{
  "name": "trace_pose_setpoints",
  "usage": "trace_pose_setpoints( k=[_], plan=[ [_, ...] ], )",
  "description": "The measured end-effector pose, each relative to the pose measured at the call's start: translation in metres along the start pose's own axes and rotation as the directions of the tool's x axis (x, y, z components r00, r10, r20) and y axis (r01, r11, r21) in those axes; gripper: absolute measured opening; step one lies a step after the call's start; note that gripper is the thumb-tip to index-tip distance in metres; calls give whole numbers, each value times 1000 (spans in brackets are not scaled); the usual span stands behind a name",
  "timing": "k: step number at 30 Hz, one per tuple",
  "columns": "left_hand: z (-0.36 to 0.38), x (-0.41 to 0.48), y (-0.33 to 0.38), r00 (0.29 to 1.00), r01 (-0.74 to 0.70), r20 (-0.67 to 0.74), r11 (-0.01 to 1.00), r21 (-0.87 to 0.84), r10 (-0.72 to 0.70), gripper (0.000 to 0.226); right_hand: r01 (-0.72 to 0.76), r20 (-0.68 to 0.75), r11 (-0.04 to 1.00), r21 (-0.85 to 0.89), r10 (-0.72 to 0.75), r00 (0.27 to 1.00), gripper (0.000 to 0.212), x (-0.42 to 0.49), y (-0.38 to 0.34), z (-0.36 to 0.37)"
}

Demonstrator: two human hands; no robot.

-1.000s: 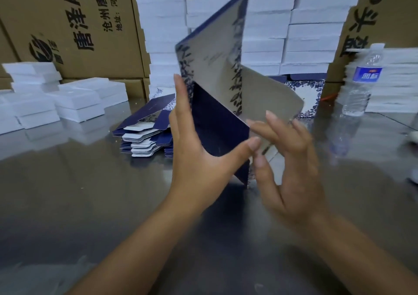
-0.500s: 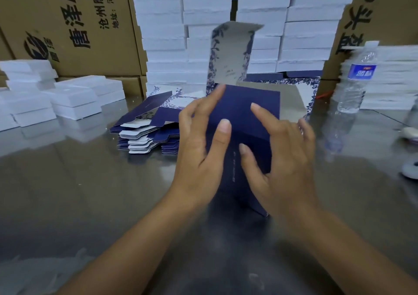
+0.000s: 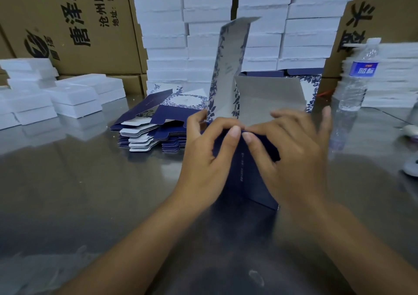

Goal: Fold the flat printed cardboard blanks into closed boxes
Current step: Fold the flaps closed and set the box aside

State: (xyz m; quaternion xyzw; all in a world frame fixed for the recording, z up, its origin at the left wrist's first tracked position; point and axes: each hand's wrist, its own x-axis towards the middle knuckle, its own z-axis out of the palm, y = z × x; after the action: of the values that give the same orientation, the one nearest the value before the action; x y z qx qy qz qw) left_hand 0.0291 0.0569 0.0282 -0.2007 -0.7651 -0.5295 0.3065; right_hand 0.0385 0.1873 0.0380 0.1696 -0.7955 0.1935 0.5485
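Shiny grey table (image 3: pixel 79 192) fills the near part of the view, and two bare hands meet over the middle of it. The left hand (image 3: pixel 208 159) grips a dark blue box (image 3: pixel 244 181) that is only half folded. Its fingers curl over the top edge and its thumb presses on the near side. The right hand (image 3: pixel 294 156) pinches the same top edge, with its thumb on the near side and its first finger bent over the top. Its other fingers stick out toward 1 o'clock and look blurry. The two thumb tips sit just beside each other. The box stands on the table between the hands, with one corner pointing at the person. A tall flap (image 3: pixel 233 68) with blue leaves along its edges stands up from the box toward 12 o'clock. A grey flap (image 3: pixel 267 97) leans out from the box toward 1 o'clock. At 10 o'clock from the box, near the left hand, lies a pile of flat blanks (image 3: pixel 144 134), blue and white. At 2 o'clock stands a water bottle (image 3: pixel 355 79) with a blue label. Far back at 12 o'clock, white boxes (image 3: pixel 208 23) are stacked high. Brown cartons (image 3: pixel 74 23) with black writing stand at 10 and 2 o'clock. Low white stacks (image 3: pixel 74 95) sit on the table at 9 o'clock.
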Motion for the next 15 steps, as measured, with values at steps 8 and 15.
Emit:
trace_pose_setpoints(
  k=[8, 15],
  plan=[
    [-1, 3, 6, 999, -43, -2, 999, 26, 43, 25, -22, -14, 993, 119, 23, 1000, 25, -2, -6, -1],
    [-1, 4, 3, 999, -48, -13, 999, 13, 48, 30, -79, 15, 989, 127, 77, 997, 29, 0, -6, -3]
  ],
)
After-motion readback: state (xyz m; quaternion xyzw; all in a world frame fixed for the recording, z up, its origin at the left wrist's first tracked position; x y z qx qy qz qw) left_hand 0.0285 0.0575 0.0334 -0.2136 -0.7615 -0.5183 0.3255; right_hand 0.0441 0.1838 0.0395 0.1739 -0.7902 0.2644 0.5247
